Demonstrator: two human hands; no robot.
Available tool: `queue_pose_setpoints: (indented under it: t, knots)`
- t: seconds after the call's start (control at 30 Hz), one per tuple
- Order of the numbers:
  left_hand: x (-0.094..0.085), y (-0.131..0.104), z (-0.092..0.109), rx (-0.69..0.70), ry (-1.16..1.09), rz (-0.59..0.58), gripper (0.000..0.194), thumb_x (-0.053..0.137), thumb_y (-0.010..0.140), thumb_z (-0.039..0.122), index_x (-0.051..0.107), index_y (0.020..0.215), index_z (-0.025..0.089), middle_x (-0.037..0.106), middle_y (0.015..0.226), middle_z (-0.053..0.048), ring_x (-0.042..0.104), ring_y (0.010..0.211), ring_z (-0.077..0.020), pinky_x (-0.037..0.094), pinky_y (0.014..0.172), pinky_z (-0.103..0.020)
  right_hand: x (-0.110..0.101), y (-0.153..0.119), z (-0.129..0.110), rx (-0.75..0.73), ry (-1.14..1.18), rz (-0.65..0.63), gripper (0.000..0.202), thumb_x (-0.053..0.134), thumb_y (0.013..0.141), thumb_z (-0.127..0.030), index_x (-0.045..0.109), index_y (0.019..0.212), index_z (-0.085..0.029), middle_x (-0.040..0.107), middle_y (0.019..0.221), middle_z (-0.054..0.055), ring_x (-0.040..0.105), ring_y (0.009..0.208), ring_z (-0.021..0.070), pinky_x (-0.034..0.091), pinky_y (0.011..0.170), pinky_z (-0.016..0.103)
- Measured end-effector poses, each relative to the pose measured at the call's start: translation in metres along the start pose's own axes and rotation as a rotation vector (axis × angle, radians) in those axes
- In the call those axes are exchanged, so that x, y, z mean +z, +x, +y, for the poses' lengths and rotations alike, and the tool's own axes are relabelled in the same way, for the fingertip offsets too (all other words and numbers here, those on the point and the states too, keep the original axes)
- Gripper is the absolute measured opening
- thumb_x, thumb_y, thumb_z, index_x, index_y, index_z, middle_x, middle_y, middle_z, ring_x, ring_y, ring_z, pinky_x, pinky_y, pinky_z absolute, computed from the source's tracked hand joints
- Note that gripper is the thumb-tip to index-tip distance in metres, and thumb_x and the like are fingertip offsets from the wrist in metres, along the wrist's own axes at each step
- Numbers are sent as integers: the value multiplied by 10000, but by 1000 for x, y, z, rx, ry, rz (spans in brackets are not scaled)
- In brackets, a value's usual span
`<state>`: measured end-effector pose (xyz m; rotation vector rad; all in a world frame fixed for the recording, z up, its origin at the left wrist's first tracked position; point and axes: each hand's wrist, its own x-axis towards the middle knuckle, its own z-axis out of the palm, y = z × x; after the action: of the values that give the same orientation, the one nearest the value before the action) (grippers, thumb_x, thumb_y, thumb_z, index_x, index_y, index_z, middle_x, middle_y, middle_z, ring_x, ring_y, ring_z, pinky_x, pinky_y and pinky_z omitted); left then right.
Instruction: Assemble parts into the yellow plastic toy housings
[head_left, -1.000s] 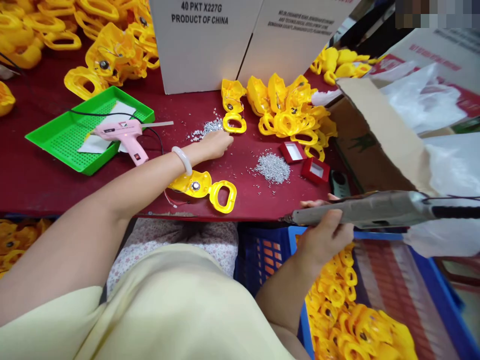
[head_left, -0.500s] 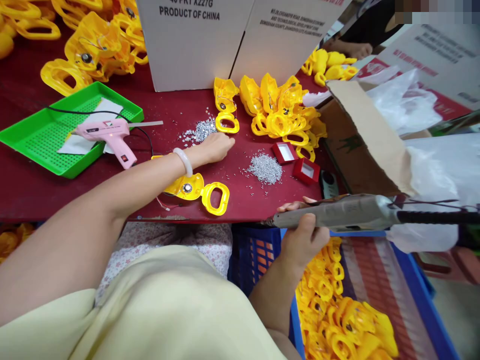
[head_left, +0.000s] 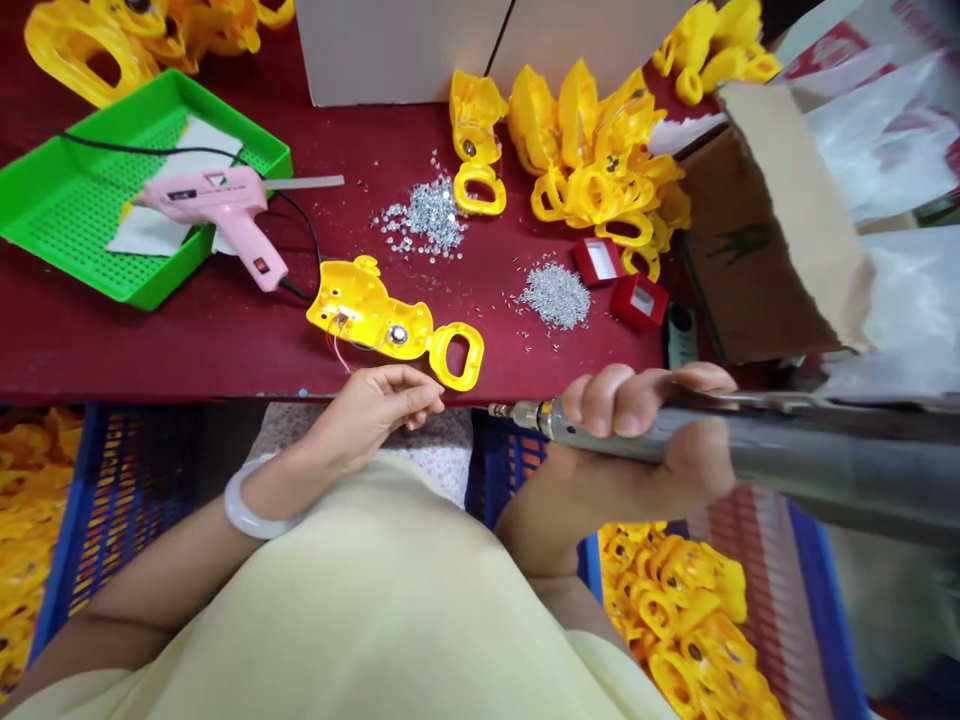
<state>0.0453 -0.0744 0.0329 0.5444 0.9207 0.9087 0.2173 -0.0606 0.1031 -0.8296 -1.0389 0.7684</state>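
My right hand (head_left: 637,425) is wrapped round a grey electric screwdriver (head_left: 810,455), whose metal tip points left along the table's front edge. Facing that tip, a short gap away, is my left hand (head_left: 382,410), its thumb and fingertips pinched together; whatever sits between them is too small to make out. Just beyond my left fingers lies a yellow plastic shell half (head_left: 356,305), open side up, with a round metal part, thin wires and a ring-shaped handle. Behind it are a pile of small round silver pieces (head_left: 431,215) and, further right, a pile of screws (head_left: 556,296).
A pink glue gun (head_left: 225,205) rests on a green tray (head_left: 142,285) at left. More yellow shells (head_left: 592,150) are heaped before a large carton (head_left: 397,50). Two small red boxes (head_left: 637,303) and a torn cardboard box (head_left: 757,240) stand at right. Crates of yellow parts flank my lap.
My left hand has come back from beside the round silver pieces to the table's front edge. The screwdriver has been raised closer, its tip now opposite my left fingers.
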Motion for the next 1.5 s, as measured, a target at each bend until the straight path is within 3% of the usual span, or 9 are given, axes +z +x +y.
queue_pose_setpoints:
  t: [0.13,0.4,0.57,1.0,1.37,1.5]
  knots:
    - [-7,-2,-10,-138,-175,-18,231,831,610,252,624,641,154,590,617,18,477,565,-59,359,547,-202,23,-14,-7,-28,-62,-127,81,538,833,-345,608,873,-337,234,499,-90,283,362,114,307,376,234]
    - [-12,-4,-9,-180,-225,-47,245,830,624,251,612,635,140,573,606,17,473,560,-54,336,536,-198,37,-20,-9,12,5,-169,80,589,815,-295,636,875,-319,307,501,-88,335,382,105,356,395,246]
    - [-13,-2,-10,-176,-223,-51,230,828,638,237,620,652,140,574,607,20,483,556,-55,349,538,-199,39,-20,-10,6,-20,-149,88,573,825,-300,644,868,-329,272,495,-86,310,370,105,346,379,247]
    - [-14,-2,-14,-133,-267,-27,289,886,610,308,685,713,127,666,667,-14,571,605,-73,443,576,-181,32,-21,0,-5,108,-140,144,656,766,-312,684,894,-254,401,520,-94,390,400,88,399,394,248]
    - [-14,4,-18,10,-201,-8,223,852,635,249,672,708,141,649,650,17,564,575,-67,453,579,-196,32,-20,6,-9,155,-173,175,637,773,-297,688,923,-223,440,548,-84,428,435,84,417,409,248]
    - [-16,2,-18,175,32,47,173,762,757,280,696,861,159,695,734,-3,601,606,-92,478,589,-224,33,-16,12,-35,156,-184,194,591,776,-292,687,932,-226,412,543,-82,418,436,84,420,408,243]
